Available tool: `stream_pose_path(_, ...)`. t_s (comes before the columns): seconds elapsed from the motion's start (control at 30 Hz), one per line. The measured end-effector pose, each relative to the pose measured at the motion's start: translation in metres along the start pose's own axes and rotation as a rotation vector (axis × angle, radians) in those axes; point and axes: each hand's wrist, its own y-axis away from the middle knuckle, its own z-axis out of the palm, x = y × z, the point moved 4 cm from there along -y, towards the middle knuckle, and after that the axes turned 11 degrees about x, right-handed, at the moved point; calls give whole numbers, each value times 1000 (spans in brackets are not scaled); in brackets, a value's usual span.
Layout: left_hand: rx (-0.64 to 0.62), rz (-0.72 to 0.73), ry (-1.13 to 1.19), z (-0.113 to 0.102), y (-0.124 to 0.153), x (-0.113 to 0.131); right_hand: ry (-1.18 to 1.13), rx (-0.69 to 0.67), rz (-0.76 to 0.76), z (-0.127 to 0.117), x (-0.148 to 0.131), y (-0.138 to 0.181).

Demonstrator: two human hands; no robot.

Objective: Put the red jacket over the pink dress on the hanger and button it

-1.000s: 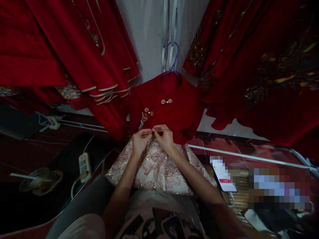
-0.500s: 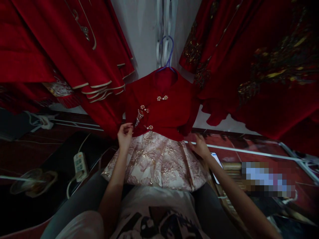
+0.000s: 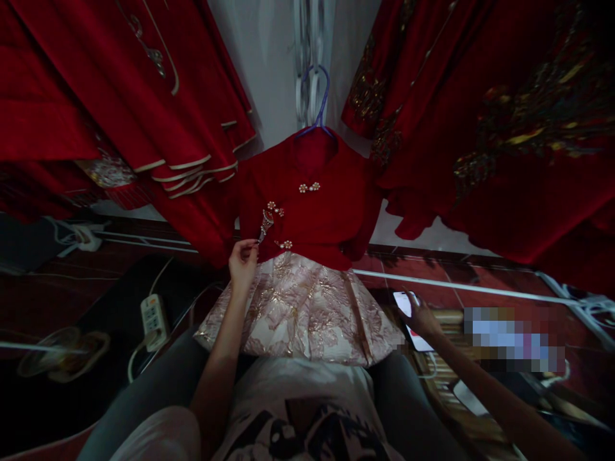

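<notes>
A small red jacket [image 3: 317, 221] with pearl flower fastenings hangs on a purple hanger [image 3: 324, 96]. Below its hem a pale pink-and-gold brocade skirt [image 3: 307, 314] spreads over my lap. At the jacket's lower left edge, my left hand [image 3: 244, 259] is pinched at the lower end of a beaded tassel [image 3: 266, 223]. Off to the right, my right hand [image 3: 419, 315] reaches over a phone [image 3: 417, 338] with a lit screen, fingers extended across it. The phone lies on a slatted bamboo seat [image 3: 449, 368].
Red garments [image 3: 192, 115] with pale piping hang at left, and embroidered red ones [image 3: 509, 141] at right. A power strip [image 3: 154, 320] and a clear plastic container [image 3: 62, 352] rest on a black surface. A white rack bar [image 3: 456, 285] crosses low behind the seat.
My right hand has moved from beside the jacket's right hem, rightward and down onto the phone. My left hand stays at the tassel. The whole view has shifted slightly.
</notes>
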Motion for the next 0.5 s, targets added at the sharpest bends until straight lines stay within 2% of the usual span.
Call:
stream_pose_path(0.27,30,21,-26,-4,-1,1,72,35,-23,-7,-8,14)
stream_pose_path(0.5,37,39,-19,-4,-1,1,83,62,-105,-14,-8,21)
